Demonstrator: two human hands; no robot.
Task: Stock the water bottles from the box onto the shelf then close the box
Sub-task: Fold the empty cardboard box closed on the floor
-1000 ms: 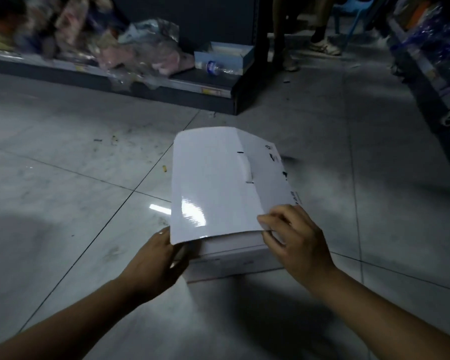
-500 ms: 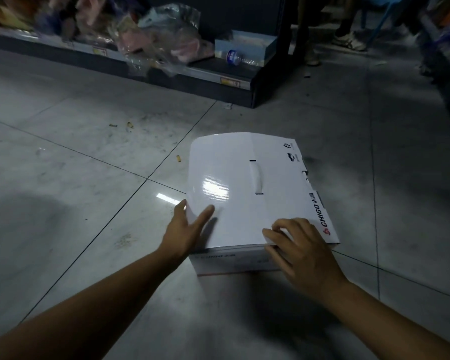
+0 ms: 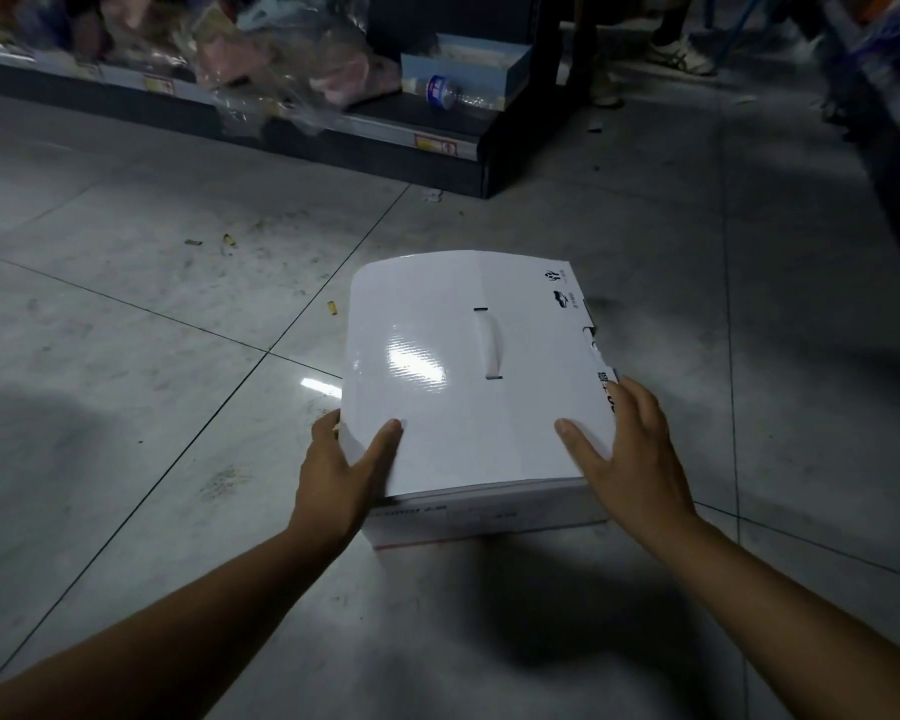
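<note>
Grey tiled floor, littered and dim
Scraps lie well beyond the left hand; plastic-wrapped goods farther beyond it; a sneaker far beyond the right hand.

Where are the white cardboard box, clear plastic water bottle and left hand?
white cardboard box (image 3: 437,439): head view, glossy top flap.
clear plastic water bottle (image 3: 439,90): head view, blue label.
left hand (image 3: 340,475): head view, its back.

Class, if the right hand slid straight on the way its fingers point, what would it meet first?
The right hand lies flat on the box lid, fingers pointing away along its right edge. Probably the notched tabs there first, then bare floor.
</note>
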